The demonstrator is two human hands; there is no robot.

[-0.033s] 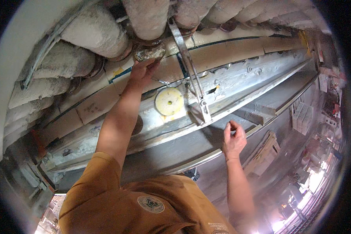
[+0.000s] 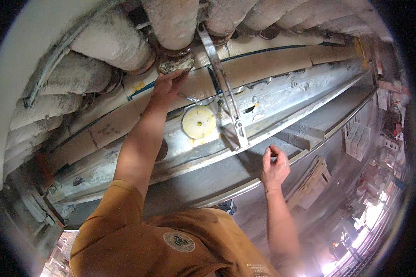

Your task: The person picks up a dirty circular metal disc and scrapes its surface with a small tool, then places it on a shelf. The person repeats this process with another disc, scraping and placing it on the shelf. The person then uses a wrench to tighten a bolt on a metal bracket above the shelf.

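My left hand point(image 2: 168, 87) is raised to the lower end of a thick whitish pipe point(image 2: 171, 27). Its fingers grip the near edge of a rough, mottled whitish-brown oval piece point(image 2: 176, 65), whose far side lies close under the pipe's end. What the piece is made of is hard to tell. Lower down and apart from it, my right hand point(image 2: 276, 168) hangs in front of the metal trough, fingers curled toward the thumb, with nothing visible in them. A yellowish round disc point(image 2: 198, 122) with a small centre hole rests against the grey metal face, right of my left forearm.
More thick pipes point(image 2: 108, 39) crowd overhead in a row. A metal bracket arm point(image 2: 222, 78) slants down right of my left hand to the long ledge. Tan panels point(image 2: 263, 64) run along behind. Below is a grey trough point(image 2: 208, 173); stacked pale boards point(image 2: 309, 182) lie at the right.
The oval piece in my left hand has tipped and dropped slightly, showing a darker gap below the pipe. My right hand stays nearly in place. The view has shifted slightly.
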